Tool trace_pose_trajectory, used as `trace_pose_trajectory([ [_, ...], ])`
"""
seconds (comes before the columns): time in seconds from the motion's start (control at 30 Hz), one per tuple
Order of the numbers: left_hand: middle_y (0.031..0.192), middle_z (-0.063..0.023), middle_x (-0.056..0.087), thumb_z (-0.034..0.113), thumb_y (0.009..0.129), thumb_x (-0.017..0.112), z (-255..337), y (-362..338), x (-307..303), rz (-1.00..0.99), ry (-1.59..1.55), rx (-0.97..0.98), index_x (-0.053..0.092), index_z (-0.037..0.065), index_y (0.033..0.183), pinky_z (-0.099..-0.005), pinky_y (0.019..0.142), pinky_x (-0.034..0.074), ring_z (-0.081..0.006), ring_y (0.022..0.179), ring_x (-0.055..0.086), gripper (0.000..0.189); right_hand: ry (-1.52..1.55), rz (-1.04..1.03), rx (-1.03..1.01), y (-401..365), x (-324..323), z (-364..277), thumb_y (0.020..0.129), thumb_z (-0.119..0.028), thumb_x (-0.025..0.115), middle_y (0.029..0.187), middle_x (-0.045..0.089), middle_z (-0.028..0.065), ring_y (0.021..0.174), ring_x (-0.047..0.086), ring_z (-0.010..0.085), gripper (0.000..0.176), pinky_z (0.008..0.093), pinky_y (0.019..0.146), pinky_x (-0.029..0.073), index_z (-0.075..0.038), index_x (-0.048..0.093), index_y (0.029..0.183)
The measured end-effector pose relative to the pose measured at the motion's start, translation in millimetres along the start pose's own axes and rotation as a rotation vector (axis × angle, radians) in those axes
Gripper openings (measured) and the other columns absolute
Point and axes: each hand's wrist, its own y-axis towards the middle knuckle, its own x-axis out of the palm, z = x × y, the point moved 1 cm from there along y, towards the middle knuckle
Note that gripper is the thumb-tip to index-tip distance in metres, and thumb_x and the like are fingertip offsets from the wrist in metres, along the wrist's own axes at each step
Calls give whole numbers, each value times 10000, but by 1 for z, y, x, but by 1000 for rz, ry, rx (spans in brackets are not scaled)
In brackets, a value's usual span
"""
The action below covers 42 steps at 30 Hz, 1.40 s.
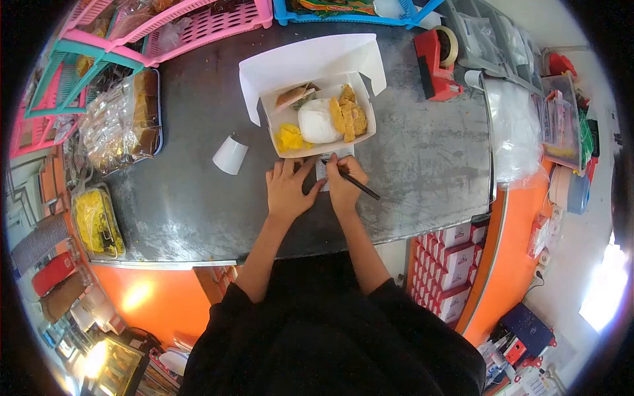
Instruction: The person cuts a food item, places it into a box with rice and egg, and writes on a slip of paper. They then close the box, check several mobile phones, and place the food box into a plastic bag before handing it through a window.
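Note:
My right hand grips a black pen, its tip over a small white paper slip on the table. My left hand rests with fingers spread, the thumb near the slip's left edge. Just beyond both hands stands an open white cardboard food box, lid tipped back. Inside are a white mound that looks like wrapped rice, sliced golden fried food, a yellow portion and a brownish packet. Left of the box lies a white paper cup.
A red tape dispenser stands at the back right, near clear plastic bags. Pink baskets and a blue basket line the back. At left are a tray of wrapped brown food and a container of yellow food.

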Motion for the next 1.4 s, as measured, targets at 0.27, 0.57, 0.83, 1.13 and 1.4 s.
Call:
trace_pose_trajectory([
  [0.27, 1004, -38, 490, 385, 719, 682, 0, 0, 1, -59, -34, -50, 571, 243, 1213, -393, 785, 361, -231, 964, 468, 526, 111, 26, -31, 1, -12, 3, 810, -7, 619, 527, 524, 6, 483, 486, 35, 219, 209, 441, 373, -8, 493, 630],
  [0.57, 998, -40, 482, 388, 702, 692, 0, -1, 3, -28, -23, -29, 566, 229, 1219, -401, 784, 369, -234, 962, 465, 555, -164, -64, -53, -2, -16, -4, 760, -19, 663, 530, 553, 51, 485, 520, 90, 197, 245, 471, 403, -6, 518, 628],
  [0.83, 952, -31, 479, 378, 712, 682, -1, 0, 4, 13, -6, 14, 576, 218, 1203, -366, 756, 342, -223, 883, 454, 528, -79, 74, -9, -4, -22, 1, 744, -26, 665, 515, 543, 68, 458, 506, 95, 213, 255, 448, 396, -14, 502, 606],
  [1.13, 957, -25, 478, 380, 711, 683, -2, -2, 6, 10, -2, 13, 565, 226, 1216, -364, 760, 341, -219, 895, 453, 541, -133, -67, -122, -5, -20, -3, 733, 3, 645, 512, 529, 74, 474, 485, 65, 213, 249, 444, 384, -14, 480, 600],
  [1.4, 996, -23, 485, 341, 716, 690, -2, -6, -3, 3, 4, 20, 570, 221, 1210, -371, 783, 353, -213, 949, 455, 522, -141, 12, -84, -4, -52, 11, 770, -68, 622, 529, 509, 72, 509, 485, 117, 191, 292, 495, 403, 0, 485, 655],
])
